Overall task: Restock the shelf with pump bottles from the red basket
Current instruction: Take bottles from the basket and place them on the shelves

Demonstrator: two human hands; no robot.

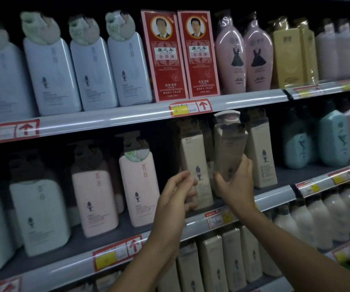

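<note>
While a beige pump bottle (pixel 228 150) is gripped low on its body by the right hand (pixel 236 184) and held tilted at the middle shelf (pixel 275 193), a shelved beige bottle (pixel 195 165) is steadied by the curled fingers of the left hand (pixel 176 197). The held bottle should be righted, then slid back between its neighbours, label outward. No red basket is visible.

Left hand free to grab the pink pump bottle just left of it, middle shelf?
Probably not yet: the left hand grips a beige bottle. The pink pump bottle itself stands unobstructed at the shelf front.
</note>
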